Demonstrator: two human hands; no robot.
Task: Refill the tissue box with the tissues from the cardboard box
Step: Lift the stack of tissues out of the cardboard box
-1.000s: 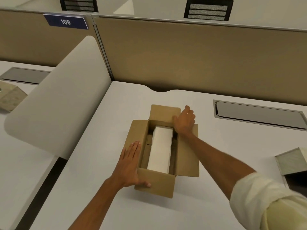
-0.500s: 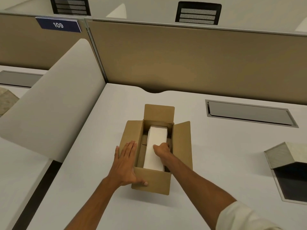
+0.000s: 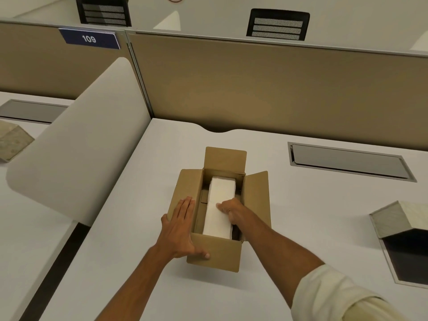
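Brown cardboard box (image 3: 215, 251), flaps splayed, sits mid-worktop (image 3: 139, 262) with a white tissues (image 3: 220, 205) stack inside; the tissue box (image 3: 403, 218) (lid up) lies at 3 o'clock. Since 0.5 s ago the right hand (image 3: 231, 210) has curled tighter, clutching the stack's right edge, while the left hand (image 3: 183, 228) stays flat, fingers together, on the left flap. Blue plate (image 3: 89, 38) at 11 o'clock reads "109".

This is an open-plan office. A white surface (image 3: 301, 216) carries a recessed cable hatch (image 3: 349, 162); behind it runs a tan cubicle partition (image 3: 266, 89). Left along the partition sits a number plate reading 109 (image 3: 89, 38); beyond it show mesh chair backs (image 3: 278, 25).
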